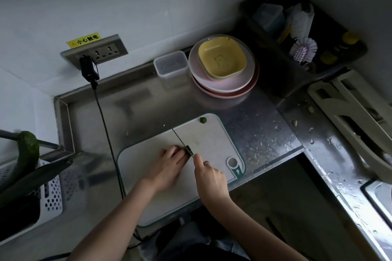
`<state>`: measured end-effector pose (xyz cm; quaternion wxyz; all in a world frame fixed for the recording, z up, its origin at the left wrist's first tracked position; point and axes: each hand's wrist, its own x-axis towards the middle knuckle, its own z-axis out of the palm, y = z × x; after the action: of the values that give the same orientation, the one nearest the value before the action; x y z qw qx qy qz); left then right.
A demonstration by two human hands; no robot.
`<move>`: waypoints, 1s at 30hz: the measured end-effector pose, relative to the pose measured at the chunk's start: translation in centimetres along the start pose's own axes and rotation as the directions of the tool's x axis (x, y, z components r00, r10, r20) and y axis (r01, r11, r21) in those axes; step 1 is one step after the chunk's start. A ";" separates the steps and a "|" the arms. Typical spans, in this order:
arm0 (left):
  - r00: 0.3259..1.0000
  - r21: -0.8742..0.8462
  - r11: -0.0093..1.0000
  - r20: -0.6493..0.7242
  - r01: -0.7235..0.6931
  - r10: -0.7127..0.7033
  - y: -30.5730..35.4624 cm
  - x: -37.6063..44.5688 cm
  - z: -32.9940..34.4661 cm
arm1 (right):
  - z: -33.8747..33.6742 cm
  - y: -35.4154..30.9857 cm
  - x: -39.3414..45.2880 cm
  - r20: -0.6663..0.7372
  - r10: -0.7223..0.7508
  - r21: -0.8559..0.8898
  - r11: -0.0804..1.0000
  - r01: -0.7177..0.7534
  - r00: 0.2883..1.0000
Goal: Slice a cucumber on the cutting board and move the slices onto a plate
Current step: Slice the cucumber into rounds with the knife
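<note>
On the white green-edged plastic cutting board [214,144], my left hand [167,167] curls over the mostly hidden cucumber while my right hand [209,178] grips the thin dark-handled knife [182,141]. I'd keep fingertips tucked and slice evenly; the pink plates [222,85] wait at 12 o'clock.

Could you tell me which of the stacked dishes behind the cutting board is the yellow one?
It is the square yellow dish on top of the stack; the round pink plates beneath it are wider and a different colour.
</note>
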<state>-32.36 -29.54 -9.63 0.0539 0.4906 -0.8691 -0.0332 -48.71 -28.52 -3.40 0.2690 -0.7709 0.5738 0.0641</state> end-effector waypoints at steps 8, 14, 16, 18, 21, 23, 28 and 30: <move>1.000 -0.004 1.000 0.016 0.027 -0.027 0.0 0.2 -0.1 | -0.1 0.1 0.2 -0.008 0.003 0.014 1.000 -0.003 1.000; 0.999 0.003 1.000 0.030 0.019 -0.020 -0.1 0.5 -0.4 | -0.2 0.5 0.2 0.002 0.002 0.020 1.000 -0.002 1.000; 1.000 -0.002 1.000 0.025 0.019 -0.019 -0.1 0.4 -0.4 | -0.2 0.5 0.1 -0.008 0.000 0.030 1.000 0.000 1.000; 1.000 -0.010 1.000 0.022 0.011 -0.011 -0.2 0.2 -0.4 | -0.1 0.4 0.1 -0.019 -0.008 0.030 1.000 0.009 1.000; 1.000 -0.012 1.000 0.019 0.009 -0.009 -0.2 0.2 -0.4 | 0.3 0.4 0.3 -0.016 -0.011 0.028 1.000 0.011 1.000; 1.000 -0.017 1.000 0.019 0.015 -0.015 -0.2 0.2 -0.5 | 0.4 0.4 0.4 -0.003 -0.009 0.022 1.000 0.009 1.000; 1.000 -0.008 1.000 0.022 0.001 -0.001 -0.3 0.1 -0.4 | 0.5 0.5 0.5 -0.001 -0.014 0.010 1.000 0.014 1.000; 1.000 -0.010 1.000 0.021 0.005 -0.005 -0.2 0.1 -0.4 | 0.7 0.6 0.5 0.004 -0.027 -0.018 0.999 0.027 1.000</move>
<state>-32.15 -29.71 -9.29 0.0473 0.4923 -0.8681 -0.0426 -49.00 -28.74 -4.37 0.2641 -0.7809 0.5621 0.0670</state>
